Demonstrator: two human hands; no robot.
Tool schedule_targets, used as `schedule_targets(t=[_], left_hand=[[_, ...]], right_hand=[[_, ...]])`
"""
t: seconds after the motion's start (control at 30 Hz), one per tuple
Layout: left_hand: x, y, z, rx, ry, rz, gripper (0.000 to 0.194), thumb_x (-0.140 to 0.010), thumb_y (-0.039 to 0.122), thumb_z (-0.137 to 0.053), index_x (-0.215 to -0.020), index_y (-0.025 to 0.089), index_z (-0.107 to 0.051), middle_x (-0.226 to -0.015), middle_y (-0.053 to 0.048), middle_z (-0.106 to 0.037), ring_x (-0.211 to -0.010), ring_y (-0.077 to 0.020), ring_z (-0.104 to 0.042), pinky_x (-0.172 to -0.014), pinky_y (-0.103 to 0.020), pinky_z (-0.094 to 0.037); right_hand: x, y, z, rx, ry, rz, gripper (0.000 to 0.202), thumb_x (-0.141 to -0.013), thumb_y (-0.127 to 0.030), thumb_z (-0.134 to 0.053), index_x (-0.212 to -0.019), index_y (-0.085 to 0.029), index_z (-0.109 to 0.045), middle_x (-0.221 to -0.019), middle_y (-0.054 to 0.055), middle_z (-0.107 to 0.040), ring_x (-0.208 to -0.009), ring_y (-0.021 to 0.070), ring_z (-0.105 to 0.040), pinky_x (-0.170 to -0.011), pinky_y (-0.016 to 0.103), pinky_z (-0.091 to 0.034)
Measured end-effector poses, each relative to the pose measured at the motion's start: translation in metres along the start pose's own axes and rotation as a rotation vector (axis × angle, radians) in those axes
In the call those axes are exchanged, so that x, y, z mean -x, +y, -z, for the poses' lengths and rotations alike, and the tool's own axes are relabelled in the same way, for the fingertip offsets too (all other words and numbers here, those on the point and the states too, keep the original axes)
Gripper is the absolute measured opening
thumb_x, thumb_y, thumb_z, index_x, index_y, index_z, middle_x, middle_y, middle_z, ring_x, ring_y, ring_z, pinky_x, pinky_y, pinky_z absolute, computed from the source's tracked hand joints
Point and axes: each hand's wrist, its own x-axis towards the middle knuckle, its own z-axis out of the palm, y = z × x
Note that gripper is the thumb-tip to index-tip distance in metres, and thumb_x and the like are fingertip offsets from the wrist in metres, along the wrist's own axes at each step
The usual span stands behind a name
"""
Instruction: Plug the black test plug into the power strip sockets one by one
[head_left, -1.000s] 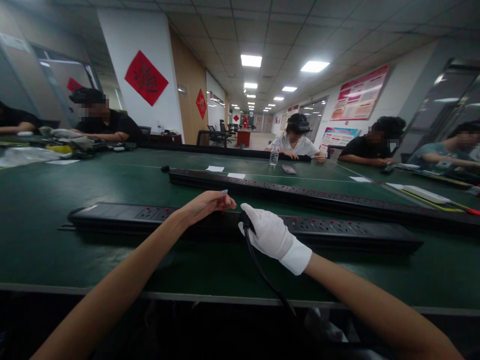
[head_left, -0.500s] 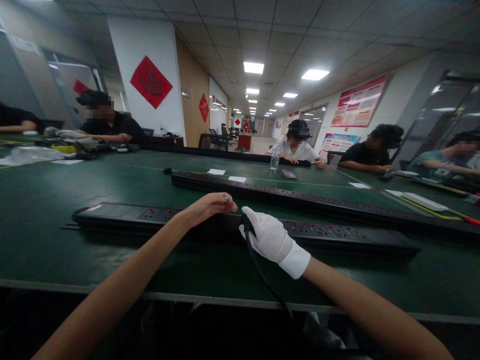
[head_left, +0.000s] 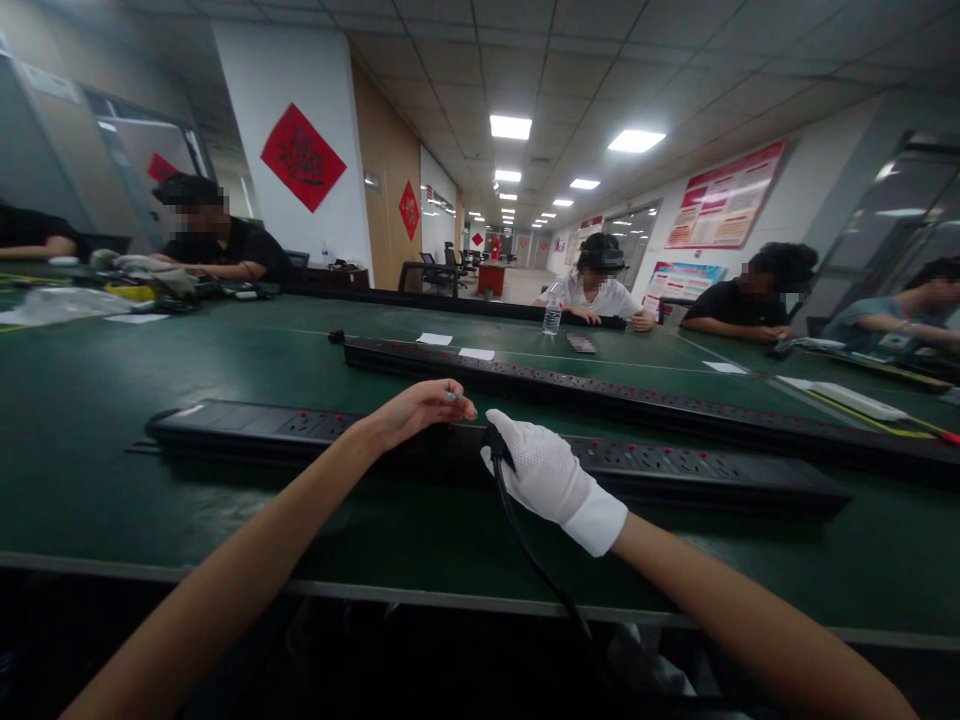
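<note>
My right hand (head_left: pixel 544 465), in a white dotted glove, grips a black plug (head_left: pixel 496 442) whose thick cable (head_left: pixel 525 548) runs down past the table's front edge. Bare and curled, my left hand (head_left: pixel 429 408) hovers over the middle of a long black power strip (head_left: pixel 247 425), its fingers pressed together close to the plug. Whatever those fingers hold, if anything, is hidden. The strip has rows of sockets with small red parts and lies across the table in front of me. Both hands cover its middle, so I cannot see whether the plug touches a socket.
Behind lies a second long black power strip (head_left: pixel 637 400) on the green table (head_left: pixel 247 535). White paper slips (head_left: pixel 476 354) and a water bottle (head_left: pixel 552 316) are farther back. Several people sit around the table. Clutter and clear plastic (head_left: pixel 67 305) lie at the left.
The view has shifted very slightly. My right hand keeps its grip on the plug, and my left hand stays curled at nearly the same spot.
</note>
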Motion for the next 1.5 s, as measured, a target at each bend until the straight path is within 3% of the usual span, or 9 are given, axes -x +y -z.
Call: schedule_targets(t=[0.4, 0.87, 1.5], left_hand=[[-0.0024, -0.0039, 0.0049, 0.013, -0.047, -0.041, 0.003, -0.070, 0.014, -0.045, -0.070, 0.015, -0.047, -0.083, -0.007, -0.064, -0.088, -0.0197, -0.058, -0.089, -0.037, -0.037], [-0.0014, -0.0024, 0.0047, 0.076, 0.030, 0.004, 0.013, -0.073, 0.021, -0.049, -0.082, 0.013, -0.052, -0.087, -0.008, -0.064, -0.088, -0.0210, -0.059, -0.088, -0.038, -0.039], [-0.0034, -0.0045, 0.0054, 0.012, -0.007, -0.067, 0.003, -0.064, 0.012, -0.047, -0.065, 0.014, -0.049, -0.082, -0.006, -0.064, -0.084, -0.0183, -0.059, -0.086, -0.037, -0.040]], right_hand=[[-0.0001, -0.0014, -0.0005, 0.027, -0.005, -0.024, 0.047, -0.087, -0.030, -0.042, -0.131, -0.014, -0.036, -0.103, 0.010, -0.060, -0.089, 0.0200, -0.057, -0.079, 0.031, -0.044], [-0.0006, -0.0019, 0.0006, 0.032, -0.019, -0.018, 0.047, -0.088, -0.032, -0.040, -0.131, -0.013, -0.036, -0.104, 0.011, -0.060, -0.091, 0.0206, -0.057, -0.080, 0.031, -0.043], [-0.0008, -0.0024, 0.0005, 0.040, -0.022, -0.031, 0.046, -0.089, -0.033, -0.040, -0.131, -0.015, -0.036, -0.104, 0.012, -0.060, -0.091, 0.0206, -0.057, -0.079, 0.032, -0.044]])
